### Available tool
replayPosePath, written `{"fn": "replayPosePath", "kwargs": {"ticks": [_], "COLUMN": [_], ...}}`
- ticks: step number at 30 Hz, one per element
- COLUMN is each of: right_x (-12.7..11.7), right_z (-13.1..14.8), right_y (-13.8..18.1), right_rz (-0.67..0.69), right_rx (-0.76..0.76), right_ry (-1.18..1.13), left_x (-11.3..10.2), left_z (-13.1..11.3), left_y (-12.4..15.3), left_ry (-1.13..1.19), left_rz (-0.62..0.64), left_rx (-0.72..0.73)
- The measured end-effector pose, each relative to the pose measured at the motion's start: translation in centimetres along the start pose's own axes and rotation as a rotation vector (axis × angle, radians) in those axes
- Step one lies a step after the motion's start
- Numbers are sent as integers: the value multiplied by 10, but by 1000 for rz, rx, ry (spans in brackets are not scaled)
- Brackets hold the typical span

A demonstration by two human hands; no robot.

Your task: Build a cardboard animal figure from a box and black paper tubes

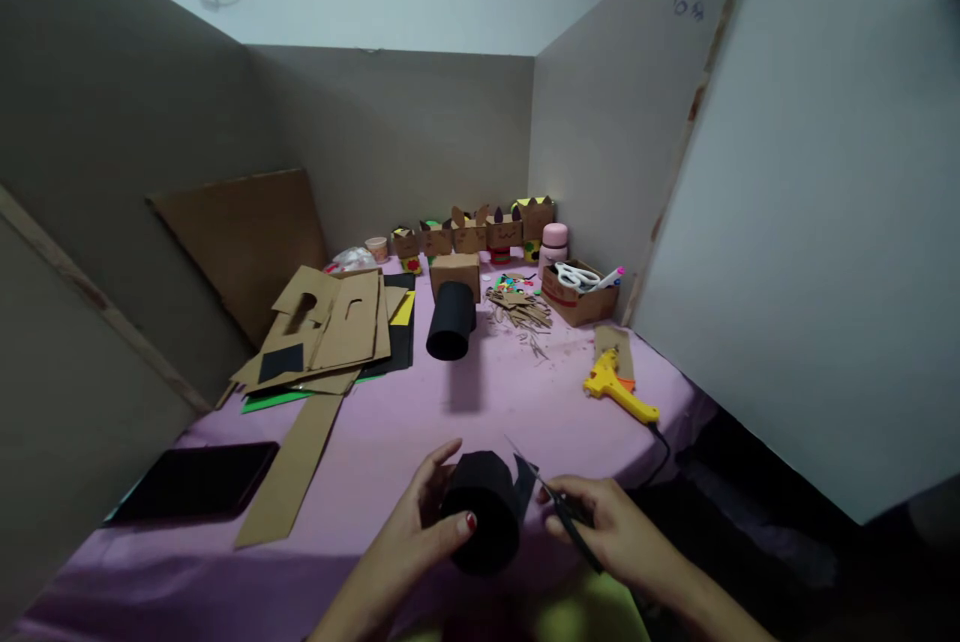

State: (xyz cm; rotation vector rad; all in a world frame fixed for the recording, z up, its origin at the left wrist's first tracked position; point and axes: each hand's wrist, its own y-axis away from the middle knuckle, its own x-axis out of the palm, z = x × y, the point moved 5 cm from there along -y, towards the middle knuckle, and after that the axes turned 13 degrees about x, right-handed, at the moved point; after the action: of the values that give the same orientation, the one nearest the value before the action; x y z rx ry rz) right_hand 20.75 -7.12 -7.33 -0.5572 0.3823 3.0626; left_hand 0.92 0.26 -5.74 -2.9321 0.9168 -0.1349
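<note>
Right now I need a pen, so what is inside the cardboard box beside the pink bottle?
White scissor handles and a pink-tipped pen show in the cardboard box. Its walls cover the bottom, so anything lying lower cannot be seen.

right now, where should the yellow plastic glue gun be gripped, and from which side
Likely by its long handle, from the near right: the glue gun lies sideways, handle slanting that way, black cord trailing from its end. The right hand holds black-handled scissors.
</note>
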Motion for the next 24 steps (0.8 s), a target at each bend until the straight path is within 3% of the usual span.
{"fn": "replayPosePath", "kwargs": {"ticks": [4, 14, 24], "right_x": [-1, -5, -3], "right_z": [-6, 26, 24], "right_y": [-3, 20, 20], "right_rz": [-73, -84, -111], "right_rx": [11, -100, -116], "right_ry": [36, 485, 506], "left_x": [1, 9, 6], "left_z": [3, -10, -8], "left_y": [4, 19, 21], "left_ry": [-16, -22, -58], "left_rz": [10, 157, 154], "left_rx": [-14, 25, 31]}}
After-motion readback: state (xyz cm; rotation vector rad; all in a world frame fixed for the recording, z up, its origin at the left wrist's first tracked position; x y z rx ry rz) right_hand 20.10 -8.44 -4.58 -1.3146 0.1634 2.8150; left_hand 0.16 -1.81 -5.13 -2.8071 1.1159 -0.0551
